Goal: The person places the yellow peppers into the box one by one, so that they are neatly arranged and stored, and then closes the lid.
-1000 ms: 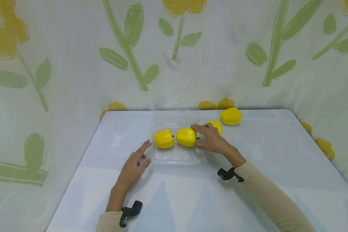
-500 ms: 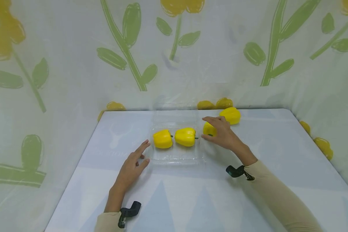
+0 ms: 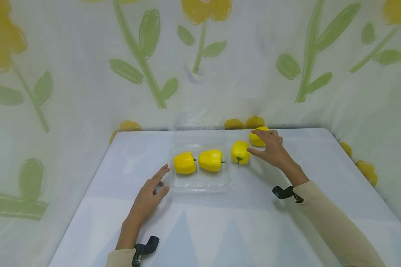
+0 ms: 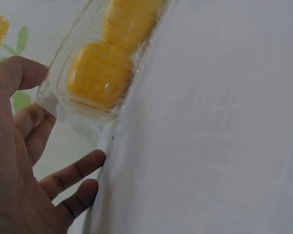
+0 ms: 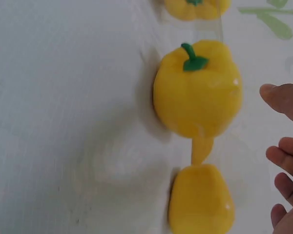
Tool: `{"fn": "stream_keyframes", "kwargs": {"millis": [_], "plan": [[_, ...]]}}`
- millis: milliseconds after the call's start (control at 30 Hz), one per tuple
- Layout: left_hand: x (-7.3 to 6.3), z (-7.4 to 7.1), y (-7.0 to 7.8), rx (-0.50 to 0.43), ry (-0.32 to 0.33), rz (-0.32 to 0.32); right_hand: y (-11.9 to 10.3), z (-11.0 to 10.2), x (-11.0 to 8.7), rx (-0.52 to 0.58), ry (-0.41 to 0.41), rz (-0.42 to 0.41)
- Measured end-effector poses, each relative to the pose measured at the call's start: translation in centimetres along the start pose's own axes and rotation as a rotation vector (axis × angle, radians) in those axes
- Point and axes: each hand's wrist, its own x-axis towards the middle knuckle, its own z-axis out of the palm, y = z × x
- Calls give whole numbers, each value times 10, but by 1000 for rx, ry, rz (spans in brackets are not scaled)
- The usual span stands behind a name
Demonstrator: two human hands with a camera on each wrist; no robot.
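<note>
Two yellow bell peppers lie in a clear plastic clamshell box (image 3: 198,184): a left one (image 3: 184,163) and a right one (image 3: 210,161). My left hand (image 3: 146,200) stays at the box's left side, fingers extended; in the left wrist view its thumb and a finger are right at the box corner. My right hand (image 3: 272,150) hovers above the table with thumb and fingers spread, holding nothing. Near its thumb is a third bell pepper (image 3: 239,152), green stem toward me. A fourth bell pepper (image 3: 258,138), farther back, is partly hidden behind the right hand's fingers.
The box's transparent lid (image 3: 198,137) lies opened back toward the rear of the white table (image 3: 207,230). Behind the table's back edge hangs a pale wall covering (image 3: 240,89) with printed flowers and leaves.
My right hand has let go of the right pepper in the box and moved right and back, past the third pepper toward the fourth. My left hand has barely moved.
</note>
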Motion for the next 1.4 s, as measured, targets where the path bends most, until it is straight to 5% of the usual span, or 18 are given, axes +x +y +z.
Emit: {"fn": "stream_keyframes", "kwargs": {"millis": [567,1400], "plan": [[-1,0,-1,0,19,8,42,-10,25,-155,-53,101],[-1,1,-3,-6,8,-8,74,-4,37,-84,-113,185]]}}
